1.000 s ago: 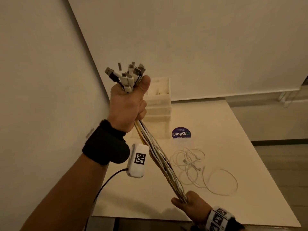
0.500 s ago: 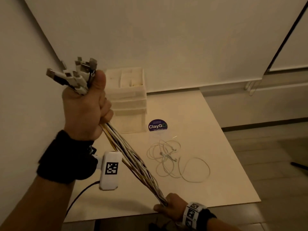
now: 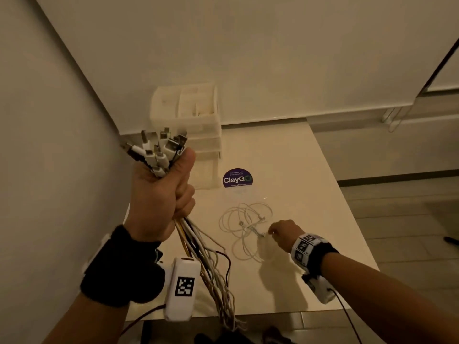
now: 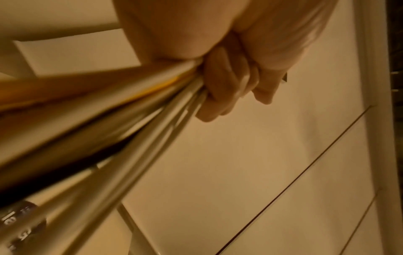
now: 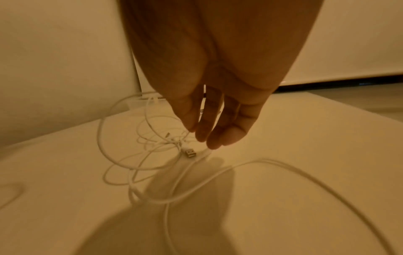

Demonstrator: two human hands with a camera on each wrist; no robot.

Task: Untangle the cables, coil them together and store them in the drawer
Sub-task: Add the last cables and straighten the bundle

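Note:
My left hand (image 3: 171,194) is raised and grips a thick cable bundle (image 3: 211,259); its plugs (image 3: 159,150) stick up above the fist. The bundle's white, yellow and dark strands hang down past the table's front edge. In the left wrist view the fingers (image 4: 220,86) curl tight round the bundle (image 4: 130,120). My right hand (image 3: 273,230) is low over the loose white cables (image 3: 246,224) on the table. In the right wrist view it (image 5: 203,137) holds nothing; its fingers point down just above a USB plug (image 5: 190,152) in the tangle (image 5: 139,163).
A white plastic drawer unit (image 3: 191,127) stands at the back of the white table (image 3: 310,184), against the wall corner. A round purple sticker (image 3: 237,178) lies in front of it. Floor lies to the right of the table.
My right hand has let go of the bundle's lower end and moved forward to the loose cables on the table. The bundle's strands now hang slack from my left hand.

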